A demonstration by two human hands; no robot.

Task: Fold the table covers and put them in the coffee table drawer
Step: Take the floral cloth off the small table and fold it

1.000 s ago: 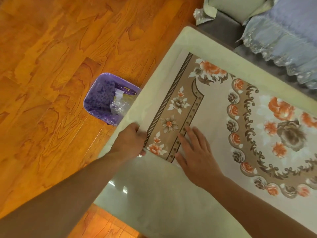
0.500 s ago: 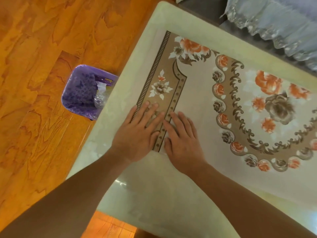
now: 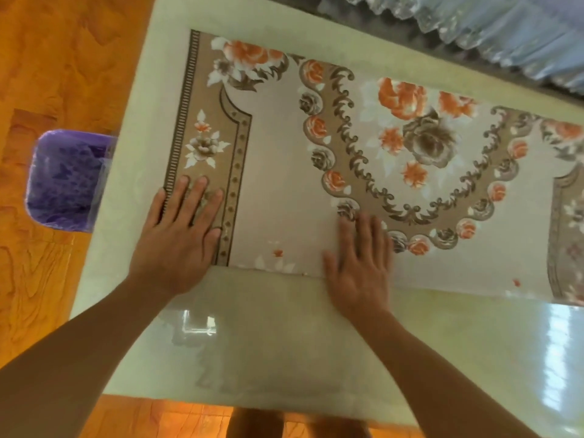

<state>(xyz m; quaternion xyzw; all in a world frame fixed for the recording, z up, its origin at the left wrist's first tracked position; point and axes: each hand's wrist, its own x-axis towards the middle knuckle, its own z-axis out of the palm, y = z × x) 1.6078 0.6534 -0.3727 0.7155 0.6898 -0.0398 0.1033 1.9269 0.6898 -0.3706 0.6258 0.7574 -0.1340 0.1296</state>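
Floral table cover (image 3: pixel 278 172), smooth w/ brown border, lies flat on glossy pale table (image 3: pixel 284 343). Left hand (image 3: pixel 177 235) & right hand (image 3: pixel 360 267) press its near edge, fingers straight, spread.

table cover (image 3: pixel 278 172) lies on the coffee table (image 3: pixel 284 343); bin (image 3: pixel 63 181) left of it.

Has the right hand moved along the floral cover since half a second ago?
Yes. The right hand slid rightward along the floral cover, away from its brown border, toward the scalloped wreath.
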